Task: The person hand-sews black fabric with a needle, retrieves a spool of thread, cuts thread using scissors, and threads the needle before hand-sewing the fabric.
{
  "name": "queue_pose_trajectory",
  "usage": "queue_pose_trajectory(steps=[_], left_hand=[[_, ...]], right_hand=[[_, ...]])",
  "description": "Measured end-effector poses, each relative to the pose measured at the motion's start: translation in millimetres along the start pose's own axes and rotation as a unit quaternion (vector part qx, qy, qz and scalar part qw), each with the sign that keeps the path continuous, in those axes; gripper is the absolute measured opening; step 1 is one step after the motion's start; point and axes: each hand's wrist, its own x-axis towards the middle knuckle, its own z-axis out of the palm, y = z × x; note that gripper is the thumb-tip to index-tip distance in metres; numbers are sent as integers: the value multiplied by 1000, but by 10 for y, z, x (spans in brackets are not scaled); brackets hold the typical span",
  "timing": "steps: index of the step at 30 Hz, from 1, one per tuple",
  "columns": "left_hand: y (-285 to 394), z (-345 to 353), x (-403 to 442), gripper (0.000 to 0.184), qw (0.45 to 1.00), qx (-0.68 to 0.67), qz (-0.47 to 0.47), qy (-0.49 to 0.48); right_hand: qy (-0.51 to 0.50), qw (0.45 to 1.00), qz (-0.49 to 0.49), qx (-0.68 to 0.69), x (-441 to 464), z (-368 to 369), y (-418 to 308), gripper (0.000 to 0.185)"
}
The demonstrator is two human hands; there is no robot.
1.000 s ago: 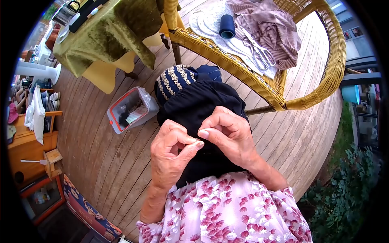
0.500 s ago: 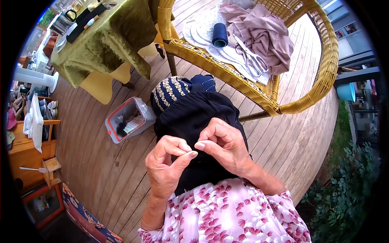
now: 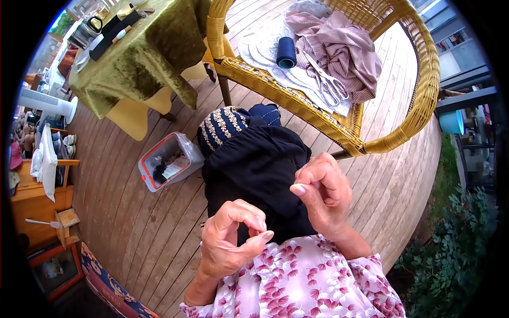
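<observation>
Bright daylight, strong fisheye bending, corners lost to black.

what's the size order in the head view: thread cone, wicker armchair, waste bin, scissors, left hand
Largest to smallest as they look:
1. Wicker armchair
2. Waste bin and left hand, too alike to rank; the hand's nearness to the camera enlarges it
3. Scissors
4. Thread cone

Grey plastic bin (image 3: 190,168) sitting on the wood plank deck (image 3: 119,212), kinda shiny green velvet tablecloth (image 3: 127,69) nearby, leafy bush (image 3: 448,249) off right.
</observation>
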Motion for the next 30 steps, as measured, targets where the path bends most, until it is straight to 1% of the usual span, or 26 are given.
queue_pose_trajectory(steps=[1, 2, 3, 4, 5, 7, 8, 9, 11, 12, 13, 14, 15, 17, 18, 19, 20, 21, 22, 23, 24, 25, 26, 27, 28, 30], left_hand=[[-1, -6, -3, 34, 999, -13, 25, -25], [-3, -2, 37, 38, 999, 8, 50, 7], [-2, -66, 133, 39, 987, 119, 96, 45], [-48, -174, 245, 38, 962, 233, 102, 104], [-127, -308, 348, 38, 919, 344, 106, 161], [-290, -583, 480, 38, 908, 391, 2, 152], [-341, -628, 528, 33, 938, 311, -50, 141], [-331, -670, 535, 33, 938, 313, -46, 142], [-279, -728, 521, 25, 944, 298, -106, 97], [-248, -695, 486, 19, 956, 272, -58, 92], [-198, -655, 453, 19, 956, 273, -56, 96], [-69, -572, 419, 18, 965, 249, -19, 82], [26, -513, 365, 17, 972, 225, 17, 70], [107, -482, 362, 17, 968, 239, 31, 72], [138, -460, 368, 16, 977, 203, -1, 61], [162, -451, 378, 16, 985, 165, -32, 49], [38, -581, 374, 18, 960, 279, -11, 34], [35, -614, 340, 18, 960, 277, -6, 36], [43, -630, 312, 21, 935, 351, 20, 42], [44, -658, 287, 24, 904, 422, 46, 48], [23, -744, 254, 23, 899, 434, 31, 52], [-6, -808, 234, 23, 899, 433, 37, 54], [-36, -862, 211, 22, 879, 464, 58, 96], [-62, -918, 191, 21, 855, 494, 78, 140], [-55, -979, 178, 22, 844, 519, 33, 136], [-74, -1044, 147, 20, 850, 506, 29, 140]], right_hand=[[8, 1000, -12, 11, -11, -32, -13, 14], [-21, 1000, 12, 8, 20, -77, -73, 10], [-21, 1000, 11, 9, 64, -113, -34, 10], [-75, 995, 7, 62, 163, -150, 43, 10], [-127, 985, 1, 117, 278, -171, 109, 11], [-107, 994, 4, -13, 564, -74, 181, 17], [-97, 993, -19, -64, 682, 36, 327, 23], [-123, 986, -4, -112, 774, 140, 392, 30], [-141, 961, -152, -184, 875, 323, 565, 34], [-188, 953, -165, -171, 886, 342, 571, 34], [-235, 942, -179, -159, 887, 363, 567, 34], [-258, 932, -212, -142, 877, 357, 488, 31], [-264, 930, -215, -139, 858, 349, 422, 31], [-256, 930, -232, -127, 841, 288, 278, 26], [-235, 952, -171, -92, 820, 209, 154, 22], [-180, 966, -165, -83, 826, 119, 120, 22], [-127, 981, -131, -60, 830, -2, 64, 19], [-71, 992, -96, -36, 839, -120, -8, 17], [-19, 997, -64, 35, 844, -217, -83, 12], [32, 993, -31, 107, 850, -292, -169, 7], [81, 977, -35, 195, 870, -335, -293, 5], [127, 950, -38, 283, 894, -372, -394, 7], [127, 959, -74, 241, 940, -493, -413, 9], [147, 961, -80, 218, 982, -559, -449, 7], [153, 965, -89, 194, 1013, -612, -476, 7], [159, 967, -105, 170, 1042, -697, -561, 6]])
